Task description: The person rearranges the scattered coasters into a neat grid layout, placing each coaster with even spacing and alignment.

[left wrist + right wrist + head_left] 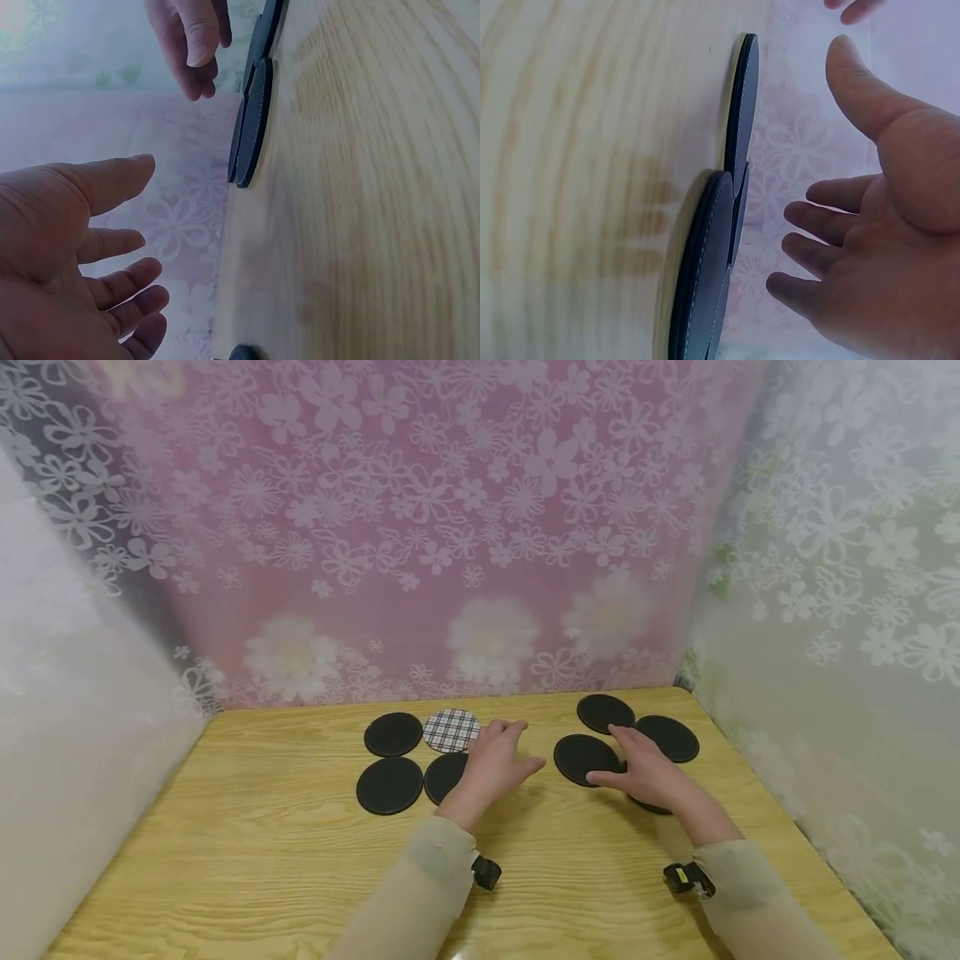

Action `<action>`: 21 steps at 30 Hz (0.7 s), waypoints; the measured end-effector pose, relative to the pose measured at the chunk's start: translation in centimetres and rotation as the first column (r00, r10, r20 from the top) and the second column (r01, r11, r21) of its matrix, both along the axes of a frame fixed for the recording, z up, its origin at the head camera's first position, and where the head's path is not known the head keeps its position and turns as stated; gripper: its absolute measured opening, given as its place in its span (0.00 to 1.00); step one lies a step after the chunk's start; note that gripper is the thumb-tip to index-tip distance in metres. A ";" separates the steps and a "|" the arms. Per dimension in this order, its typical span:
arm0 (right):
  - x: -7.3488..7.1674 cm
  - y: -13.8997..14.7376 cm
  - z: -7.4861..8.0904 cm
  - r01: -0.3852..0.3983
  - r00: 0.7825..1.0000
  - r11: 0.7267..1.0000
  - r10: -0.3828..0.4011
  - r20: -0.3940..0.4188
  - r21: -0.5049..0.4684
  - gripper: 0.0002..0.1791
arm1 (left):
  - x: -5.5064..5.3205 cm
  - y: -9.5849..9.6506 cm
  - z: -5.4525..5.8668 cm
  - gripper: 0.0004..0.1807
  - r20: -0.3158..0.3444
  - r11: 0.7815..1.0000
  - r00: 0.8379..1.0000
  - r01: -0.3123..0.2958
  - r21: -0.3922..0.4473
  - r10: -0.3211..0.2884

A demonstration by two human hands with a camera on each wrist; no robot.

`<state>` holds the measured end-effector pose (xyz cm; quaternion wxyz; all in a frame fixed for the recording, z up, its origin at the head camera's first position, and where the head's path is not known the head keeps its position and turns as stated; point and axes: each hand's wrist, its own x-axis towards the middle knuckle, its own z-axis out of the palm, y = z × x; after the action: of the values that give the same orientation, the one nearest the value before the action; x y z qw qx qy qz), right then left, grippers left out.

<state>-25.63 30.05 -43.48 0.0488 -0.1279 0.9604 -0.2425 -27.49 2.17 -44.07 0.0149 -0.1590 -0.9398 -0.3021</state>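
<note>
Both hands hover over a wooden table with round coasters on it. My left hand (pixel 495 768), fingers spread and holding nothing, is above the left group, partly covering a black coaster (pixel 442 777). Beside that lie a white checked coaster (pixel 452 729) and two more black coasters, the back one (pixel 393 734) and the front one (pixel 389 785). My right hand (pixel 651 770), also spread and holding nothing, is over the right group of black coasters: one at the back (pixel 604 713), one at the right (pixel 669 738), one at the left (pixel 581 758), and one mostly hidden under the hand.
The wooden table (pixel 247 835) reaches back to a pink floral curtain (pixel 420 527). Pale floral sheets hang at the left (pixel 67 693) and right (pixel 847 610) sides. A small black camera sits at each wrist, the left one (pixel 486 872) and the right one (pixel 686 878).
</note>
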 end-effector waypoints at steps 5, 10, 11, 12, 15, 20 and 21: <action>0.2 0.5 0.2 0.003 1.000 1.000 -0.003 -0.003 0.026 0.61 | -0.3 1.3 -0.5 0.38 0.009 1.000 1.000 0.007 -0.003 -0.007; 0.2 1.1 0.5 0.002 1.000 0.999 -0.004 0.030 0.047 0.61 | -0.3 2.7 -0.8 0.38 0.024 1.000 1.000 0.017 -0.003 -0.017; 0.2 1.2 0.5 0.002 0.999 0.999 -0.004 0.036 0.047 0.61 | -0.2 3.0 -0.8 0.38 0.027 1.000 0.999 0.018 -0.007 -0.018; 0.2 1.4 0.5 0.001 0.999 0.999 -0.003 0.041 0.046 0.61 | -0.2 3.3 -0.8 0.38 0.032 1.000 0.999 0.019 -0.010 -0.018; 0.1 1.8 0.4 0.000 0.998 0.999 -0.003 0.060 0.048 0.62 | 0.0 4.0 -0.9 0.39 0.049 0.999 0.998 0.027 -0.029 -0.025; 0.0 2.2 0.1 -0.015 0.998 0.998 0.010 0.068 0.062 0.61 | 0.3 5.2 -1.2 0.41 0.056 0.997 0.998 0.038 -0.069 -0.035; -0.1 2.3 0.0 -0.018 0.998 0.998 0.014 0.065 0.061 0.61 | 0.4 5.4 -1.3 0.41 0.053 0.996 0.998 0.037 -0.077 -0.032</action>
<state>-25.78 32.32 -43.52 0.0857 -0.1259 0.9643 -0.2165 -27.13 7.59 -45.32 -0.0208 -0.1679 -0.9481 -0.2694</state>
